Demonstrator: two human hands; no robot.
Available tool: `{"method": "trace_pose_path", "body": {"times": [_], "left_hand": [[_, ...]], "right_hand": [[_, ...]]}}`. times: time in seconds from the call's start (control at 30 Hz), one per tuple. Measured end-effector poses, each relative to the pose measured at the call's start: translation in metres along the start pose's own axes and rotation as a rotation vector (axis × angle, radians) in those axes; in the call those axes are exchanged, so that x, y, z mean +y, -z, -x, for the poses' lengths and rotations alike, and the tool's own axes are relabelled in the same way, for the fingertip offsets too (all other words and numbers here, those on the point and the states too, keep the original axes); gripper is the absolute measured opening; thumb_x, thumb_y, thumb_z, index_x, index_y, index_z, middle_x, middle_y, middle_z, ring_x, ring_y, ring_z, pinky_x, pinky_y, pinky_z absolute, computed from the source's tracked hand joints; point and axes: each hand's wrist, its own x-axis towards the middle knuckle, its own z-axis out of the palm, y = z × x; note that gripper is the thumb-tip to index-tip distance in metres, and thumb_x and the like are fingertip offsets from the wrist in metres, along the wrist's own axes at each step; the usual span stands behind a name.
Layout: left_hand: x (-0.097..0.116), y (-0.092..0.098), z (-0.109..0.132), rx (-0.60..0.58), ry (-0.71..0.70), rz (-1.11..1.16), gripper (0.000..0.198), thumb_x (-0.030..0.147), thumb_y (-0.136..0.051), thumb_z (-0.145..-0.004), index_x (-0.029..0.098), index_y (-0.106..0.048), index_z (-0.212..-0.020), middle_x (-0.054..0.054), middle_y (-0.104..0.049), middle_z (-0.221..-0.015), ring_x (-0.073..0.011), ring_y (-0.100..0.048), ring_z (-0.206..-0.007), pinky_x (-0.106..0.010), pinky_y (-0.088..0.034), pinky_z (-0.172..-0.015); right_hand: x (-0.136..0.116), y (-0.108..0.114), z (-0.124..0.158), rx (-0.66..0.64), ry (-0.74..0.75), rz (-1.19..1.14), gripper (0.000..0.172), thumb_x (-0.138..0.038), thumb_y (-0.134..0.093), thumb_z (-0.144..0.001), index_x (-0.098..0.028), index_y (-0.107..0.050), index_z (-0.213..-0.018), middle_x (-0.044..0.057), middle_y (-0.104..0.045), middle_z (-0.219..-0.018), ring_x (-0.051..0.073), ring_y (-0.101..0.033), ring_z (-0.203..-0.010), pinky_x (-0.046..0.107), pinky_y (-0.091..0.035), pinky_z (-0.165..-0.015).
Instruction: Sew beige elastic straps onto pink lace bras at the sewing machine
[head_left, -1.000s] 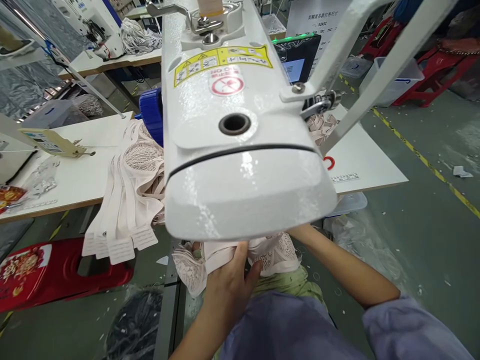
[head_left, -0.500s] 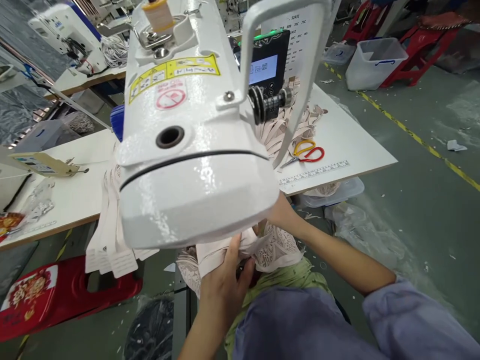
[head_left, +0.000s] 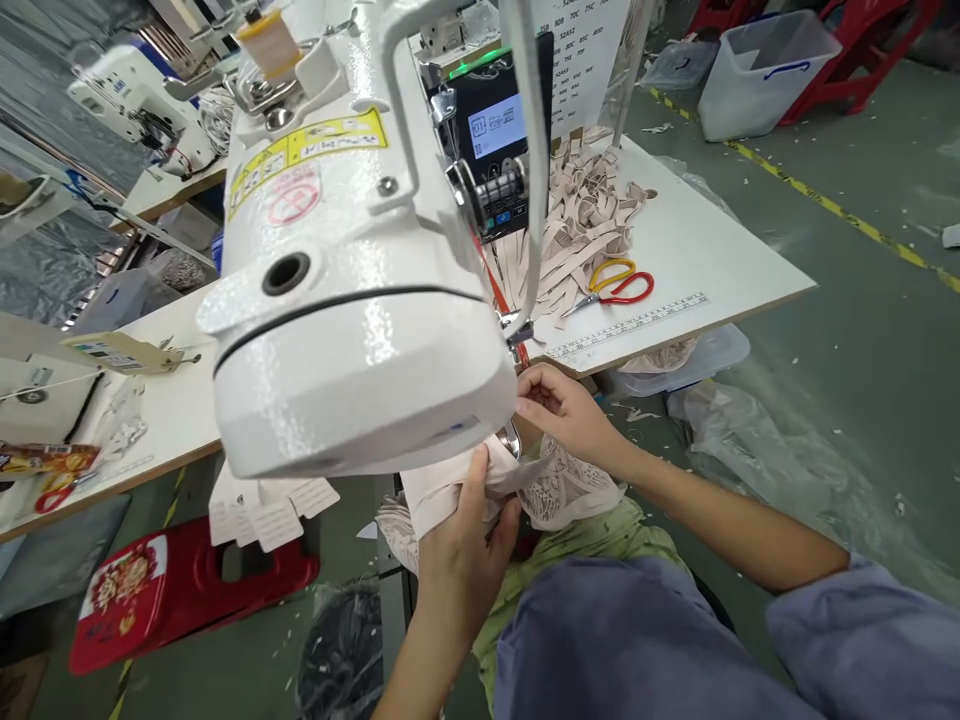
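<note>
A white sewing machine head fills the middle of the view and hides its needle area. Below it, my left hand grips a beige garment between thumb and fingers. Lace parts of the garment hang to the right over a green cloth on my lap. My right hand is at the machine's right side, above the lace, with thumb and fingertips curled close together near the machine's edge. Whatever those fingertips hold is too small to make out.
Red and yellow scissors, beige straps and a printed ruler lie on the white table. A control screen stands behind the machine. Beige strips with labels hang at the left, above a red stool.
The view has shifted, showing more of the right table. My right hand, earlier partly hidden by the machine head, now shows its curled fingers. My left hand still holds the garment.
</note>
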Motion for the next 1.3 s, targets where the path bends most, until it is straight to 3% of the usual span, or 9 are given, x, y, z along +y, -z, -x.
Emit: {"method": "trace_pose_path", "body": {"times": [0.3, 0.47, 0.63, 0.83, 0.97, 1.03, 1.1, 1.2, 1.3], "left_hand": [[-0.002, 0.0, -0.007, 0.052, -0.121, 0.011, 0.054, 0.036, -0.048, -0.098, 0.016, -0.038, -0.147, -0.017, -0.069, -0.125, -0.0282, -0.071, -0.101, -0.031, -0.056, -0.067], [-0.003, -0.006, -0.003, 0.083, -0.087, 0.039, 0.055, 0.039, -0.047, -0.098, 0.02, -0.037, -0.149, -0.017, -0.067, -0.127, -0.0253, -0.073, -0.084, -0.03, -0.053, -0.059], [-0.007, -0.013, 0.004, 0.091, 0.022, 0.052, 0.083, 0.048, -0.054, -0.095, 0.012, -0.012, -0.157, -0.027, -0.06, -0.133, -0.0227, -0.07, -0.061, -0.033, -0.053, -0.055], [-0.003, -0.021, 0.005, 0.08, 0.014, 0.071, 0.087, 0.045, -0.056, -0.094, 0.008, -0.007, -0.157, -0.027, -0.067, -0.121, -0.0336, -0.074, -0.088, -0.037, -0.058, -0.061], [0.027, -0.041, 0.024, 0.18, -0.086, 0.064, 0.091, 0.042, -0.055, -0.094, 0.006, 0.0, -0.157, -0.031, -0.057, -0.135, -0.041, -0.061, -0.12, -0.048, -0.059, -0.083], [0.04, -0.051, 0.041, 0.134, -0.169, 0.09, 0.096, 0.039, -0.061, -0.09, 0.008, 0.0, -0.157, -0.029, -0.051, -0.142, -0.0413, -0.052, -0.131, -0.05, -0.056, -0.093], [0.044, -0.057, 0.057, -0.028, -0.212, 0.223, 0.1, 0.034, -0.067, -0.086, 0.012, 0.0, -0.158, -0.025, -0.056, -0.139, -0.0368, -0.058, -0.126, -0.044, -0.059, -0.09], [0.031, -0.051, 0.066, -0.277, -0.183, 0.551, 0.085, 0.025, -0.064, -0.087, 0.021, -0.015, -0.157, -0.011, -0.075, -0.112, -0.0243, -0.074, -0.092, -0.028, -0.061, -0.064], [0.017, -0.029, 0.055, -0.147, -0.174, 0.617, 0.05, 0.021, -0.055, -0.093, 0.028, -0.045, -0.141, -0.006, -0.076, -0.104, -0.0213, -0.073, -0.09, -0.031, -0.061, -0.076]], "right_hand": [[-0.002, -0.003, 0.017, -0.062, 0.0, -0.073, 0.018, -0.034, -0.064, -0.08, -0.02, -0.053, -0.084, 0.0, -0.051, -0.085, 0.014, -0.049, -0.071, 0.028, -0.042, -0.066], [-0.005, -0.005, 0.022, -0.073, -0.003, -0.073, 0.016, -0.03, -0.064, -0.079, -0.02, -0.052, -0.085, 0.0, -0.052, -0.084, 0.014, -0.051, -0.072, 0.028, -0.043, -0.065], [-0.009, -0.006, 0.024, -0.055, 0.029, -0.026, 0.015, -0.03, -0.063, -0.078, -0.021, -0.052, -0.083, 0.0, -0.053, -0.083, 0.015, -0.051, -0.074, 0.029, -0.043, -0.069], [-0.011, -0.01, 0.03, -0.033, 0.025, 0.082, 0.019, -0.032, -0.065, -0.076, -0.02, -0.055, -0.087, 0.002, -0.058, -0.085, 0.017, -0.055, -0.076, 0.029, -0.045, -0.069], [-0.005, -0.008, 0.051, -0.023, -0.008, 0.149, 0.017, -0.032, -0.064, -0.08, -0.02, -0.06, -0.091, 0.003, -0.064, -0.085, 0.018, -0.057, -0.075, 0.03, -0.045, -0.068], [-0.003, -0.001, 0.063, -0.045, -0.036, 0.141, 0.014, -0.033, -0.059, -0.086, -0.019, -0.063, -0.086, 0.003, -0.064, -0.079, 0.018, -0.056, -0.072, 0.03, -0.045, -0.065], [-0.004, 0.009, 0.074, -0.049, -0.042, 0.124, 0.023, -0.036, -0.055, -0.09, -0.019, -0.063, -0.079, 0.003, -0.062, -0.075, 0.018, -0.056, -0.072, 0.03, -0.045, -0.065], [-0.008, 0.026, 0.084, -0.072, -0.022, 0.11, 0.027, -0.039, -0.058, -0.091, -0.018, -0.064, -0.074, 0.003, -0.06, -0.076, 0.018, -0.057, -0.074, 0.03, -0.046, -0.069], [-0.012, 0.036, 0.086, -0.163, -0.02, 0.05, 0.026, -0.039, -0.06, -0.09, -0.018, -0.066, -0.077, 0.003, -0.061, -0.076, 0.017, -0.057, -0.072, 0.029, -0.045, -0.068]]}}
